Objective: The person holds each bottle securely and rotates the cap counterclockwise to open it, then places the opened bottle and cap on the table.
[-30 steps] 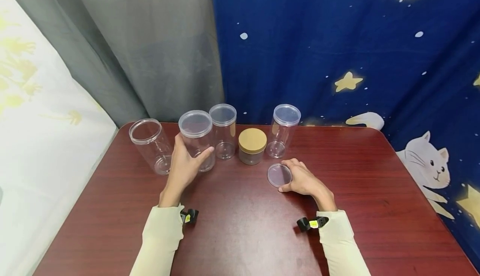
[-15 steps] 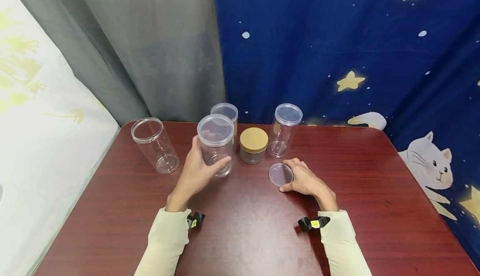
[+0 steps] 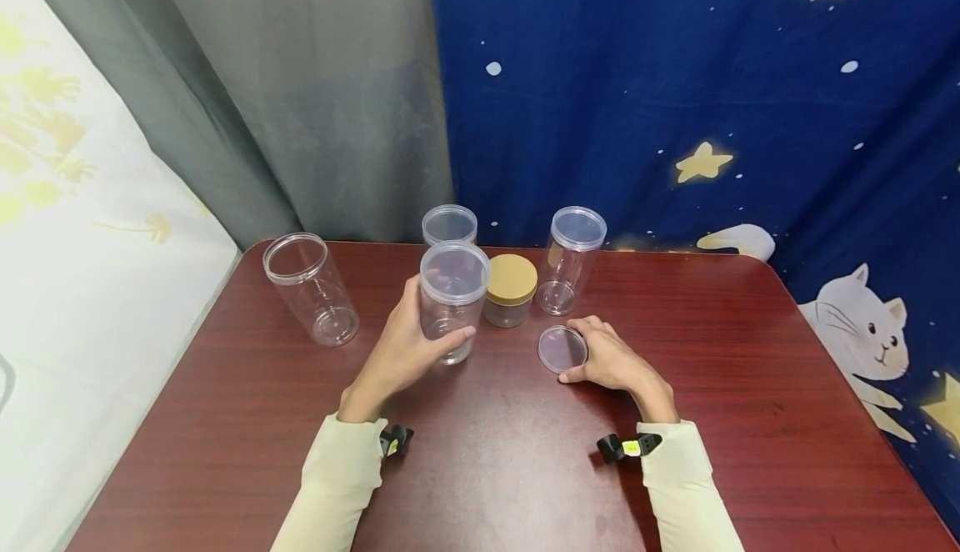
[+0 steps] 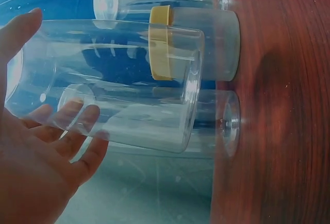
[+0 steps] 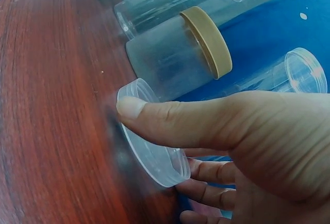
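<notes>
My left hand point(image 3: 405, 343) grips a clear jar point(image 3: 452, 306) with a translucent lid, thumb on one side and fingers round the other. In the left wrist view the jar's base point(image 4: 192, 90) is lifted off the table. My right hand point(image 3: 611, 358) pinches a loose clear lid point(image 3: 562, 349) by its rim, between thumb and fingers. The right wrist view shows this lid point(image 5: 154, 152) close to the tabletop; whether it touches is unclear. Just behind the held jar are a short jar with a gold lid point(image 3: 512, 279) and a tall lidded jar point(image 3: 449, 224), partly hidden.
An uncovered clear jar point(image 3: 311, 289) stands at the left of the dark red table point(image 3: 495, 469). Another tall lidded jar point(image 3: 572, 260) stands at the back, right of the gold-lidded one. Grey and blue curtains point(image 3: 600, 102) hang behind the table.
My left hand has carried the lidded jar rightward and a little nearer, from beside the uncovered jar to in front of the back jar. The right hand has kept its place on the lid.
</notes>
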`<state>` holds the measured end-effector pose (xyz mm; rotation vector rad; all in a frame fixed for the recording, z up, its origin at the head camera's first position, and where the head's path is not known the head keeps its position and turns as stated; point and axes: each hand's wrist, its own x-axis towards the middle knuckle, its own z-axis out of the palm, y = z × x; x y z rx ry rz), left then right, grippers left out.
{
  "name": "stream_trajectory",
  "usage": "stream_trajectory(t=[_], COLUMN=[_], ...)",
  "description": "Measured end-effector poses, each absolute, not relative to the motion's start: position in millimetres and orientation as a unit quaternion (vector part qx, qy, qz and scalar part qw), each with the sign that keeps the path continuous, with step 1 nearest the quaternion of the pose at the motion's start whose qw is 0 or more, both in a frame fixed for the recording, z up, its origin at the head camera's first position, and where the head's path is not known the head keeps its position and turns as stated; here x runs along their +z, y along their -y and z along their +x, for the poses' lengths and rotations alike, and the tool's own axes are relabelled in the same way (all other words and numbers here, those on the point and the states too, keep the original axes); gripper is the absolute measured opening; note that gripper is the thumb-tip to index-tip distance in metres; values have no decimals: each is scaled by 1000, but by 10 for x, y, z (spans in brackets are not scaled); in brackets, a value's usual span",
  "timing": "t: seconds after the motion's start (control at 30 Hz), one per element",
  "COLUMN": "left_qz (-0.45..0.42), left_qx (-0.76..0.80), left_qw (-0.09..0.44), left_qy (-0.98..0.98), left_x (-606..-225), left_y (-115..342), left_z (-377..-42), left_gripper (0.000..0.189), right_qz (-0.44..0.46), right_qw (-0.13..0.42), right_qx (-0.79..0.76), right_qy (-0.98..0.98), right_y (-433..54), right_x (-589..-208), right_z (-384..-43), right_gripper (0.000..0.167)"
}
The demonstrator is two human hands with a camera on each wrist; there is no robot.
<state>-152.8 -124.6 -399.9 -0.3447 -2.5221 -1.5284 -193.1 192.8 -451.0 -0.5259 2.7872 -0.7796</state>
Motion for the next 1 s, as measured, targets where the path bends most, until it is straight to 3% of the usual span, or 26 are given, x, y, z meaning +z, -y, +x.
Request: stream_trajectory(t=[0.23,0.7,1.0], left_qz=[-134,-174,-190], left_qx=[-497,-448,-427], left_qw=[70,44,50], left_qy=[855,876,882], left_x=[-4042,-4040,-4047], left_y=[1220,1124,1080], left_z=[-1526,-1501,-1489], left_gripper=[90,89,87], right_qz=[-181,-205,-242], right_qw=[84,-30,-91], right_qx=[-266,-371,-414], right_qy=[-943,-905,-873], right_y=[-1917,-1751,-1567], right_x=[-4404,-3985,-3831], right_z=[-1895,-1736,-1601], right_gripper=[84,54,62])
